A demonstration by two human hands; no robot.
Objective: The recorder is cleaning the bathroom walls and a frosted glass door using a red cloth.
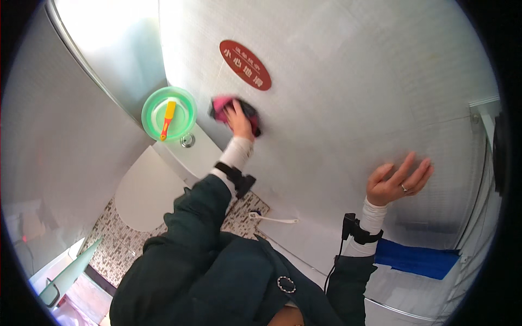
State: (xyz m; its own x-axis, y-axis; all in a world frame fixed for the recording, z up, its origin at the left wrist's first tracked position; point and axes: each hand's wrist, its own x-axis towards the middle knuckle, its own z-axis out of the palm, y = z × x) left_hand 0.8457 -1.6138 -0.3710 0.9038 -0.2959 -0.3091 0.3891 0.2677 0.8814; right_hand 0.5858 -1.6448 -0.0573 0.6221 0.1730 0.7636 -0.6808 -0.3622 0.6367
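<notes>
My left hand (240, 120) presses a pink and black cloth (223, 103) against the pale wall (321, 119), below a red oval sign (245, 65). Hand and cloth are slightly smeared by motion. Off to the right, my right hand (397, 185) holds nothing, its fingers apart and bent, a ring on one of them. It is close to the wall; I cannot tell if it touches. A black band with a small device is strapped on each wrist.
A green basin (169, 92) with a yellow and red-handled scraper-like tool (168, 117) stands on the toilet tank (204, 144). Below is the closed toilet lid (147, 190). A white-handled brush (277, 219) is near the mosaic floor (109, 250). Blue cloth (418, 258) lies at right.
</notes>
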